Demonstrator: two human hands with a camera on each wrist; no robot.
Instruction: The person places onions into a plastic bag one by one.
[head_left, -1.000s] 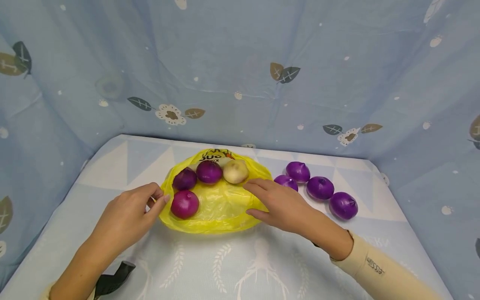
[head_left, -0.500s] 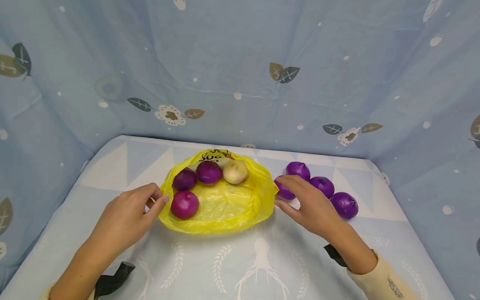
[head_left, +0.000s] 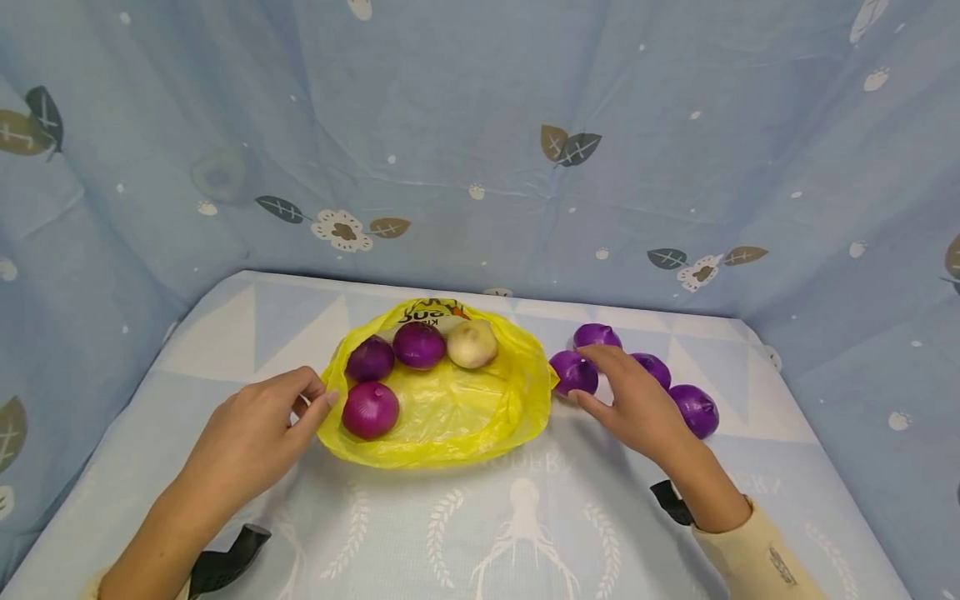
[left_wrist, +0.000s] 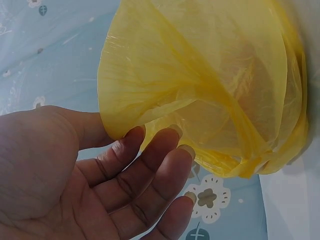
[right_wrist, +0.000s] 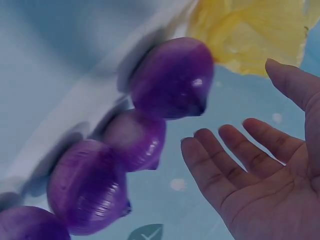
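Purple onion [head_left: 573, 377], one: on the table [head_left: 420, 542], just beside the yellow bag [head_left: 442, 454].
Step in hand, I judge: reaching for it. Right hand [head_left: 639, 404] at its side, thumb and fingers apart, not gripping; next move calls for closing round it. Left hand [head_left: 258, 421]: thumb and forefinger pinching the bag's rim. Further purple onions [head_left: 695, 410]: three.

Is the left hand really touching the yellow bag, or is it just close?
Touching. The left wrist view shows it: the left hand pinches the edge of the yellow bag between its thumb and fingers.
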